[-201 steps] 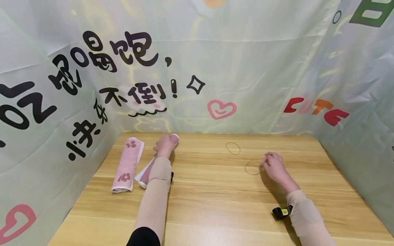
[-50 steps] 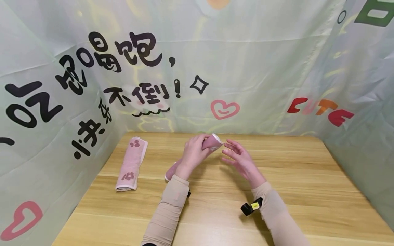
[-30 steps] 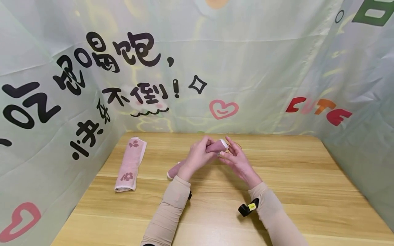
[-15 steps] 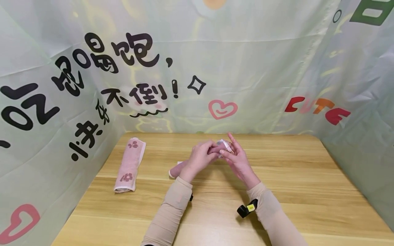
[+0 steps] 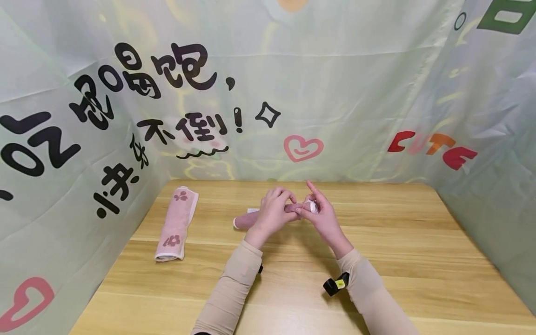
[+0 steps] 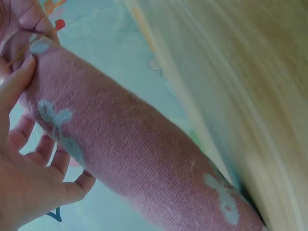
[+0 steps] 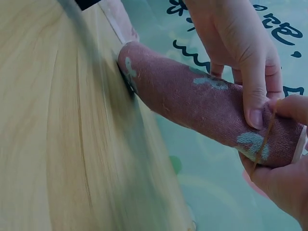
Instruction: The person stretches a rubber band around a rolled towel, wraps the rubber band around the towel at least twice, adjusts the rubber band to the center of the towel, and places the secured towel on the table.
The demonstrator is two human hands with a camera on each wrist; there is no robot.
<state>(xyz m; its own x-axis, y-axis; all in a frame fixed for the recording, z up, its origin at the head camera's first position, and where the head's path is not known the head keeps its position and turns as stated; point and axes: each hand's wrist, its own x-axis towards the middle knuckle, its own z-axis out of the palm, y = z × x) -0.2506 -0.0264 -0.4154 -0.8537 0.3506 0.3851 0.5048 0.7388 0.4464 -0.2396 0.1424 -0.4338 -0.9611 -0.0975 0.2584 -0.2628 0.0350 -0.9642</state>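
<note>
Crossing one end of the rolled towel (image 7: 180, 96), the rubber band (image 7: 265, 141) is no longer apart; the left hand (image 5: 273, 211) grips the towel, the right hand (image 5: 325, 218) the band.

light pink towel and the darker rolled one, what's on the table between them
Only bare tabletop between the light pink towel and the darker rolled towel, as the head view shows.

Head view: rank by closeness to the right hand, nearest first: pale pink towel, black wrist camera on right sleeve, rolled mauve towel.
1. Rolled mauve towel: its end is in the right hand.
2. Black wrist camera: at the right cuff.
3. Pale pink towel: at the table's left, past the left hand.
</note>
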